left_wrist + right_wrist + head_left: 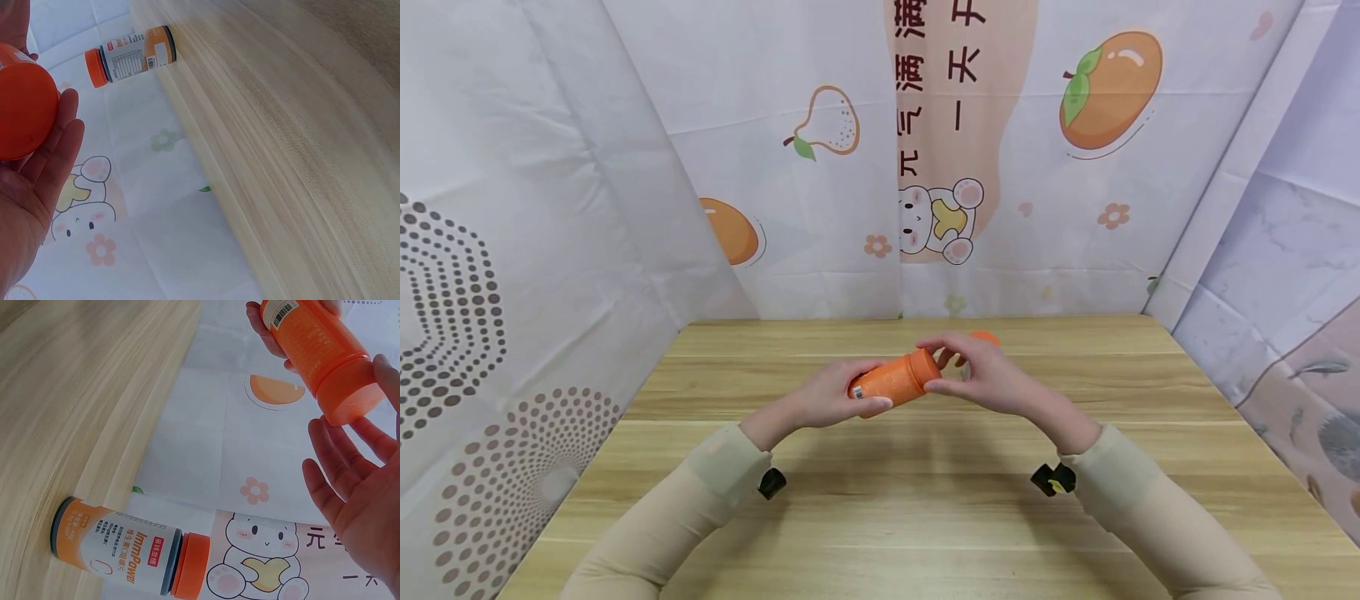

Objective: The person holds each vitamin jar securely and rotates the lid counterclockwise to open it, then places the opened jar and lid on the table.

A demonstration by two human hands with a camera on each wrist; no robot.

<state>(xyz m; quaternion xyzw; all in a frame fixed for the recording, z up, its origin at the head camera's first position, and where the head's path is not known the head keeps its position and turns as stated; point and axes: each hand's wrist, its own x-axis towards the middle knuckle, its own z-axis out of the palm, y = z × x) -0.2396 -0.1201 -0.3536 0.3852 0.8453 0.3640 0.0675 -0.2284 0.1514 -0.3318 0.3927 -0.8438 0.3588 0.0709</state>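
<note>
An orange plastic bottle [891,382] is held tilted above the table, its orange screw lid [922,367] pointing up and to the right. My left hand [835,394] grips it round the lower part, thumb on the near side. At the other end my right hand [988,375] has its thumb and fingertips on opposite sides of the lid; the right wrist view shows the lid's flat top facing that palm. A second bottle [122,547], with a grey, white and orange label and an orange lid, stands behind the right hand, which mostly hides it in the head view.
Both hands are over a light wood-grain table [910,508]. A white printed curtain [820,208] hangs along its back edge, with more cloth on the left and right sides. Dark straps [1054,480] show at the wrists.
</note>
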